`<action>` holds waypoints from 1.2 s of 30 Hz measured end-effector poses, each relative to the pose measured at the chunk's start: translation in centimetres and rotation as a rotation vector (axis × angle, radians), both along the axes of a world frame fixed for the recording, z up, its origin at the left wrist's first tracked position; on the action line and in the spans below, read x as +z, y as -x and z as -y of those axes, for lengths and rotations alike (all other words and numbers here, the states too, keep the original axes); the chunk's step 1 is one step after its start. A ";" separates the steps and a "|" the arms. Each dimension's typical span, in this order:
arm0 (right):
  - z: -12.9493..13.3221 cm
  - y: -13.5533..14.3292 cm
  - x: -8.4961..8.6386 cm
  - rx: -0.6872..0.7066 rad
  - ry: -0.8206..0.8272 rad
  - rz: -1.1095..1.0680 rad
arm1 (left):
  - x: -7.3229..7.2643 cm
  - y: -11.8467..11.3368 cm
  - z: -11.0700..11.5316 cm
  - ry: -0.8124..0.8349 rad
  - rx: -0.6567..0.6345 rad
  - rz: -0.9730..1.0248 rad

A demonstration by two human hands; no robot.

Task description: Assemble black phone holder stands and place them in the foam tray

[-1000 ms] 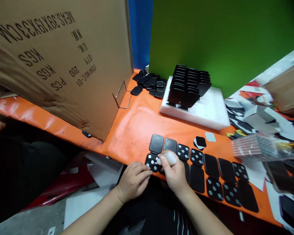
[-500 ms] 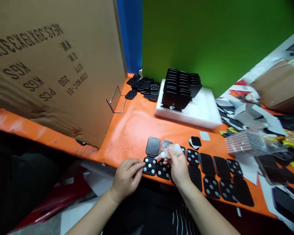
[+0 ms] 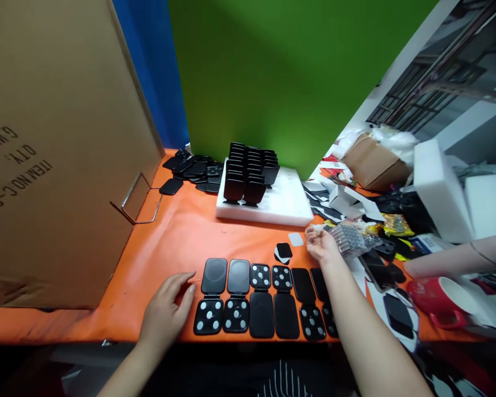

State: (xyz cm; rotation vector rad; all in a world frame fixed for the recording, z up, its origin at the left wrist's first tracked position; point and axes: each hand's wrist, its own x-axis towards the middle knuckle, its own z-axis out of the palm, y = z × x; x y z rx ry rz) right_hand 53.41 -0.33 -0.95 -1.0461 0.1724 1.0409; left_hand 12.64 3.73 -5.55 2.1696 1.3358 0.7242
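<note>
- Row of hinged black panels (image 3: 261,314) lay flat on the orange table (image 3: 177,237), in front of the foam block (image 3: 287,196), apart from it.
- Two leftmost pairs: dots on the near half, far half plain. Third and fourth: dots on the far half. Fifth: dots near again. Right end partly hidden by forearm.
- Left hand (image 3: 164,311) was front-left of the foam block, just beside the leftmost pair; fingers open, loosely bent, thumb apart, nothing held.
- Right hand (image 3: 321,245) was just off the foam block's front right corner; fingers curled, whitish tip (image 3: 317,227) showed at them. Couldn't tell whether it was gripped.
- Plastic-wrapped pack (image 3: 353,240) sat right of the foam block, just beyond the right hand.
- White card (image 3: 296,239) and small black pad (image 3: 284,250), the pad over white pieces, lay in front of the foam block.
- More black panels stood upright in close rows (image 3: 246,179) on the foam block.
- Loose pile (image 3: 196,168) of black panels was left of the foam block; wire stand (image 3: 144,222) and big carton (image 3: 62,165) farther left.
- Green board (image 3: 281,71) rose behind the foam block.
- Red mug (image 3: 432,300) stood well right of the foam block, toward the front.
</note>
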 end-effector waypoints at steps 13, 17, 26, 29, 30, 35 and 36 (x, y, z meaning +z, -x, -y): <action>3.5 3.9 -2.3 0.251 0.270 0.906 | -0.4 -0.1 -0.2 -0.084 -0.006 -0.038; 2.8 4.4 -1.4 0.642 0.363 1.299 | -0.1 0.0 -0.1 -0.073 -0.047 0.001; 1.9 3.7 0.0 0.837 0.596 1.675 | 0.5 -0.3 0.5 -0.101 -0.029 0.051; 4.3 3.9 0.8 0.858 0.578 1.568 | 0.7 -0.3 0.5 -0.086 -0.054 0.062; 5.3 4.1 1.0 0.865 0.556 1.471 | 0.7 -0.2 0.4 -0.089 -0.061 0.063; 9.0 6.7 1.4 0.845 0.455 1.022 | 1.5 -0.7 0.9 -0.201 -0.102 0.029; 9.1 7.3 1.3 0.836 0.427 1.023 | 2.0 -1.1 1.5 -0.222 -0.149 0.027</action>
